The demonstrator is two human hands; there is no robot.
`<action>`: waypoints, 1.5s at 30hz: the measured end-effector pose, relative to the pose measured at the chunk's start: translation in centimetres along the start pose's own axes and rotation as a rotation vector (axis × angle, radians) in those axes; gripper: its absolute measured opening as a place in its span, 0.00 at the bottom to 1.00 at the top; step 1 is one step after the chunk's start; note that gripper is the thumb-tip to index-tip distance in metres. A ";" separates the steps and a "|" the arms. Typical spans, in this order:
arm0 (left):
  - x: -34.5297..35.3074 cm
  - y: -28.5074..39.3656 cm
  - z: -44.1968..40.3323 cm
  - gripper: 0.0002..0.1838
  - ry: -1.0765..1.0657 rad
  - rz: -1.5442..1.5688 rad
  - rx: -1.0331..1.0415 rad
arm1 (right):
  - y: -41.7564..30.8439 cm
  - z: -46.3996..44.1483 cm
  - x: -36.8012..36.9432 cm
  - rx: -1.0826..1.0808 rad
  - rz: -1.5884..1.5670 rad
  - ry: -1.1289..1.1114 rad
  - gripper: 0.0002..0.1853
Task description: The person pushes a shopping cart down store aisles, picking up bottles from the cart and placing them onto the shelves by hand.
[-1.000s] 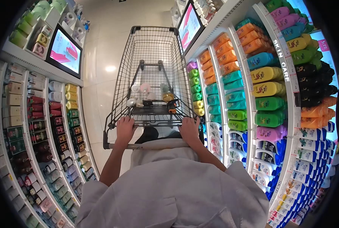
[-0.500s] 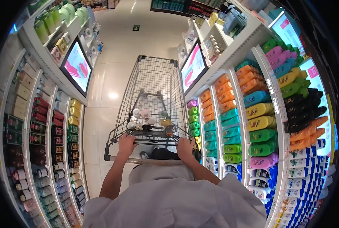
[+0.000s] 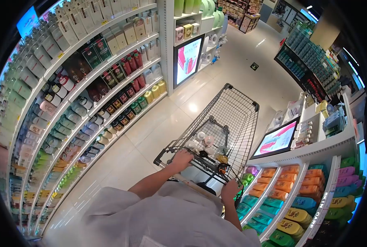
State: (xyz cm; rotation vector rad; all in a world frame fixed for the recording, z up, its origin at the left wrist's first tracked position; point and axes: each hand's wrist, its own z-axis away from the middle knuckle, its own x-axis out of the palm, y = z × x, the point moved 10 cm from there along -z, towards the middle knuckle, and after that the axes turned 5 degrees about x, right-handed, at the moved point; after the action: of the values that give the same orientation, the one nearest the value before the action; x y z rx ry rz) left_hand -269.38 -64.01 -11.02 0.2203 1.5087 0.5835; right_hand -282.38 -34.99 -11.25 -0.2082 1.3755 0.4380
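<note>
My left hand (image 3: pixel 182 159) is wrapped round the near left part of the handle of a dark wire shopping cart (image 3: pixel 243 123). My right hand (image 3: pixel 231 190) grips the same handle further right, close to the shelf bottles. Near the handle end of the cart lie several small items, among them a white round-topped one (image 3: pixel 200 136), a pale pink one (image 3: pixel 209 140) and a gold-coloured one (image 3: pixel 222 159). What exactly they are I cannot make out. The far part of the basket shows bare wire.
Tall shelves (image 3: pixel 89 96) of bottles and boxes curve along the left. Low shelves with orange bottles (image 3: pixel 288 177) and teal bottles (image 3: pixel 269 214) flank the cart's right side. Screens (image 3: pixel 187 59) hang on both shelf ends. Pale tiled floor (image 3: pixel 249 49) runs ahead, past a dark display (image 3: pixel 302 61).
The view has swung left and tilted, so the cart now points up and right in the picture. More of the left shelves shows. Both hands have stayed on the handle.
</note>
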 end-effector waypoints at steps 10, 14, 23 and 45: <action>1.0 1.5 4.8 0.12 0.138 0.023 -0.177 | -3.2 -1.1 -2.9 -0.343 -0.040 0.112 0.16; 1.6 2.6 8.1 0.12 0.194 0.040 -0.268 | -6.8 1.2 -3.4 -0.629 -0.248 0.040 0.18; 3.9 6.6 15.4 0.13 0.204 0.043 -0.511 | -9.1 1.4 0.1 -0.856 -0.147 -0.186 0.15; 8.9 13.5 35.3 0.11 0.602 0.124 -0.946 | -15.2 14.5 -0.2 -1.296 -0.044 -0.197 0.09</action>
State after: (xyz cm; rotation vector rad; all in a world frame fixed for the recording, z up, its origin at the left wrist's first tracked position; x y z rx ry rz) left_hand -238.41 -40.58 -9.61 -0.6501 1.6124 1.4831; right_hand -263.05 -43.01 -9.91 -1.2064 0.7139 1.2328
